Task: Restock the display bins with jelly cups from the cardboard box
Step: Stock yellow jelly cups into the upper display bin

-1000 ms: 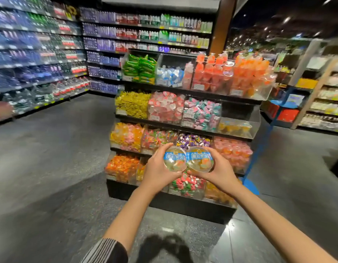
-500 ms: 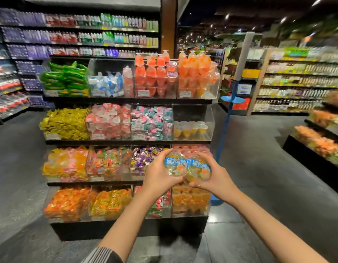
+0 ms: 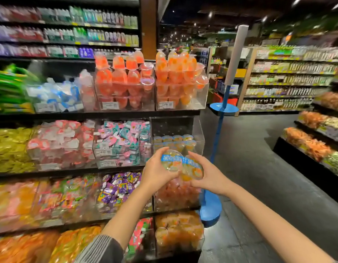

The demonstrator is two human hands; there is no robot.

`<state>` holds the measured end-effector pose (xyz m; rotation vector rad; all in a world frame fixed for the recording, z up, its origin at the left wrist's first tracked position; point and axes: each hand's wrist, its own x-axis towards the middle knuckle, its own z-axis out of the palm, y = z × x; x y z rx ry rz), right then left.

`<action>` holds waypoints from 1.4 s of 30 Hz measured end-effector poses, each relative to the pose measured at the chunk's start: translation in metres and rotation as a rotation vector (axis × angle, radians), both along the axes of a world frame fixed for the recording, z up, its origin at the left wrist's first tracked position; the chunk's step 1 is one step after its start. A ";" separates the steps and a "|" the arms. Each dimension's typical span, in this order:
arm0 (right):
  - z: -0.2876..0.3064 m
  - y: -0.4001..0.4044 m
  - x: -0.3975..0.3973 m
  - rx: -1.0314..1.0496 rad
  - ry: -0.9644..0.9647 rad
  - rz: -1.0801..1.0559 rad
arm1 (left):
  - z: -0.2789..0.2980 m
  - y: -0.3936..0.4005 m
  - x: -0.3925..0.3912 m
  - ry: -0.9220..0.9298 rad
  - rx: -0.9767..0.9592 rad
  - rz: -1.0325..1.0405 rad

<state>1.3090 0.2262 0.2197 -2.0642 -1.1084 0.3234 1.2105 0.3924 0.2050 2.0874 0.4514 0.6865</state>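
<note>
**Inspector:** Hands first; left hand (image 3: 157,172) grips one jelly cup, fingers curled round its rim; right hand (image 3: 208,174) grips a second cup the same way; the two jelly cups (image 3: 182,165) touch edge to edge between the palms, lids tilted toward the camera.

**Clerk:** And where does the target lie from there?

**Inspector:** Directly ahead and slightly above; the part-filled bin (image 3: 178,137) sits on the second tier at the right end of the display, just behind the cups; the right hand is on the bin's side, the left nearer the neighbouring bin of pink and teal packets (image 3: 122,141); the bin's opening faces up and forward, so in my judgement the cups must rise over the front wall, then go down.

**Clerk:** Condition of the goods?

**Inspector:** Clear round cups, blue printed band across each lid, orange fruit pieces visible in pale jelly; sealed, as far as can be told; one low layer of matching cups lies in the bin, ample room above it.

**Clerk:** The cardboard box?

**Inspector:** Not in view; a blue stand (image 3: 217,133) rises just right of the display.
</note>
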 end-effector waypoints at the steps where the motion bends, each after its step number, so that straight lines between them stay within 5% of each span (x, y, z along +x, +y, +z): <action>1: -0.001 0.006 0.012 0.005 0.022 -0.001 | -0.001 0.006 0.013 0.007 0.012 0.000; 14: -0.003 0.092 0.239 -0.048 0.060 -0.124 | -0.027 0.094 0.173 0.017 -0.036 0.180; 21: -0.020 0.159 0.339 -0.227 0.082 0.030 | -0.054 0.139 0.259 0.051 -0.108 0.309; 31: -0.086 0.217 0.385 -0.495 0.259 0.139 | -0.095 0.178 0.302 0.253 -0.121 0.409; 42: -0.132 0.225 0.386 -0.573 0.196 0.168 | -0.106 0.179 0.321 0.425 -0.063 0.473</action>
